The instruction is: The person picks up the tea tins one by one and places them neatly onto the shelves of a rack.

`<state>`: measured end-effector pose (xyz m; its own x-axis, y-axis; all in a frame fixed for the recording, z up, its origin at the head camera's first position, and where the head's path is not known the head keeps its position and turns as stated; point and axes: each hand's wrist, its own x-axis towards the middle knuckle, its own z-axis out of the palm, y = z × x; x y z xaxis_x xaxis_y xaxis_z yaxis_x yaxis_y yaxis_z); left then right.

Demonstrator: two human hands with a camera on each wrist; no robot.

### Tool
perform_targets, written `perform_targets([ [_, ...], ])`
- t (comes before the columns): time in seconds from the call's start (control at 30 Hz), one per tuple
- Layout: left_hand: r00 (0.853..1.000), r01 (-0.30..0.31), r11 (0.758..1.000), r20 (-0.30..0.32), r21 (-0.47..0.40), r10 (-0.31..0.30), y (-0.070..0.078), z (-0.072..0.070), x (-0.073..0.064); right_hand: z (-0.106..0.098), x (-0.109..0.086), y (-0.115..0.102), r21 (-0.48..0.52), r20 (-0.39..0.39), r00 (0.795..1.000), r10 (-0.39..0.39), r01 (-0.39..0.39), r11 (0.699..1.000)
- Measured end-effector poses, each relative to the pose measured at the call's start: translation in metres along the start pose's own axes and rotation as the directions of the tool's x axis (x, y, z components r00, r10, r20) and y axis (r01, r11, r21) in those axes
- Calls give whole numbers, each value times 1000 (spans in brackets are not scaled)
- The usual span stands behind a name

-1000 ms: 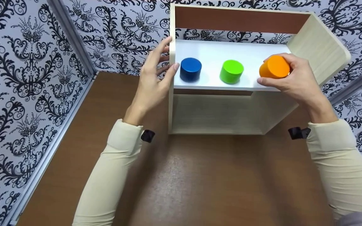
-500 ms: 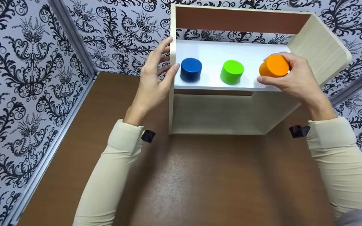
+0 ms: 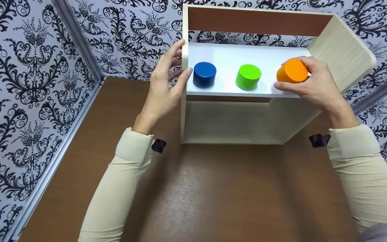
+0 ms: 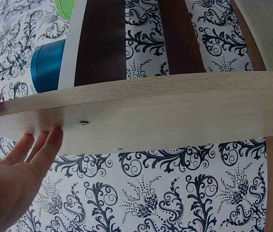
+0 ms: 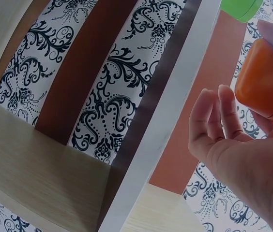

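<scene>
In the head view, a light wooden shelf unit (image 3: 233,122) has a white upper board (image 3: 227,55). A blue round container (image 3: 204,74) and a green round container (image 3: 248,77) stand upright on that board. My right hand (image 3: 316,80) grips an orange round container (image 3: 292,70) by its sides, tilted, over the board's right part. Whether its base touches the board cannot be told. My left hand (image 3: 165,84) holds the left side panel (image 4: 175,113), thumb on the inner side and fingertips against the outer face, as the left wrist view shows.
The unit stands on a brown wooden surface (image 3: 220,191) in front of a patterned wall (image 3: 133,30). Another patterned wall (image 3: 15,101) runs along the left. The unit's right side panel (image 3: 344,50) rises beside my right hand. A brown strip (image 3: 257,21) crosses the back.
The orange container has shifted very slightly left and tilts a little differently in my right hand. My left hand keeps its hold on the panel. The blue and green containers stay put.
</scene>
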<state>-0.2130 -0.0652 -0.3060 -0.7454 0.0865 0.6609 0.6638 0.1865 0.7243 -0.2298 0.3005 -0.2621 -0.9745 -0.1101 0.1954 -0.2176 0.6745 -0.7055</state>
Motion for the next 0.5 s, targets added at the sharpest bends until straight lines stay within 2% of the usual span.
perform_targets([
  [0.5, 1000, 10, 1000, 0, -6, -10, 0, 0, -1, 8, 1, 5, -77, 25, 999, 33, -31, 997],
])
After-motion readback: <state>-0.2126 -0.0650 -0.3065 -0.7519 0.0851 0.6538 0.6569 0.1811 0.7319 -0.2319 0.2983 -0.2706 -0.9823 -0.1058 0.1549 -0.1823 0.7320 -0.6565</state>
